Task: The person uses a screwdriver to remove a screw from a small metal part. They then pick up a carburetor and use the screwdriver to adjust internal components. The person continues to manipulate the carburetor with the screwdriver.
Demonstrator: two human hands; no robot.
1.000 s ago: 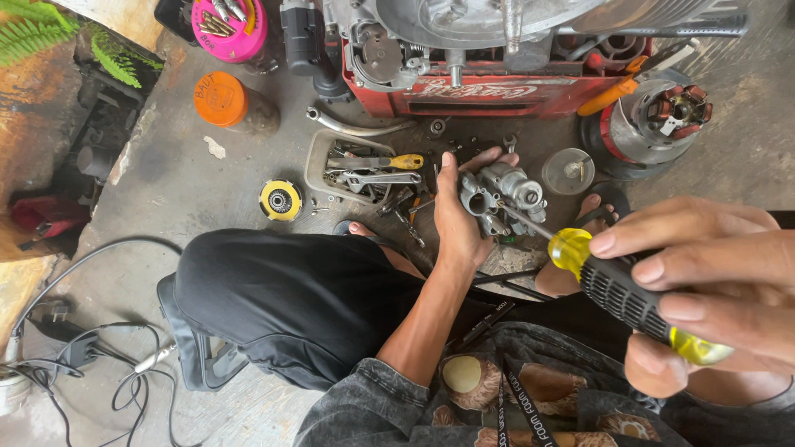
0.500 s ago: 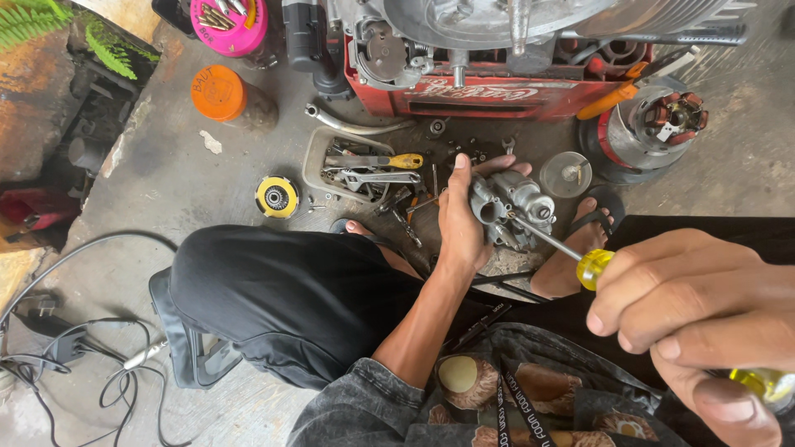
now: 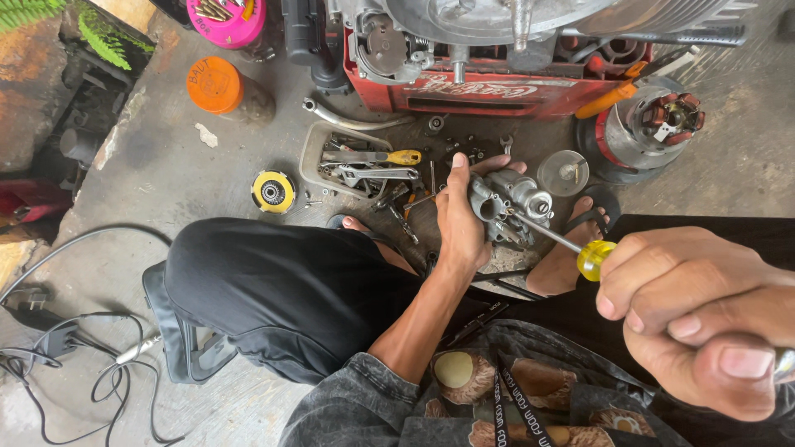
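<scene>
Clenched around the screwdriver (image 3: 580,251), my right hand (image 3: 704,319) hides all but its yellow handle top, the shaft slanting up-left into the carburetor (image 3: 505,205) gripped in my left hand (image 3: 460,217) above the floor (image 3: 166,165), near an orange round lid (image 3: 213,84) and red crate (image 3: 489,93).

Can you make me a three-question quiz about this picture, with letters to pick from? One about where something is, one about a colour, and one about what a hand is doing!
1. Where is the small grey metal engine part?
A. in the left hand
B. on the red crate
C. inside the pink tub

2. What colour is the screwdriver's see-through handle?
A. blue
B. yellow
C. green

3. What is the right hand doing?
A. lying flat and open
B. pointing
C. closed round the screwdriver

Answers: 1 A, the left hand grips it. 2 B, yellow plastic shows. 3 C, fingers curl round it.
</scene>
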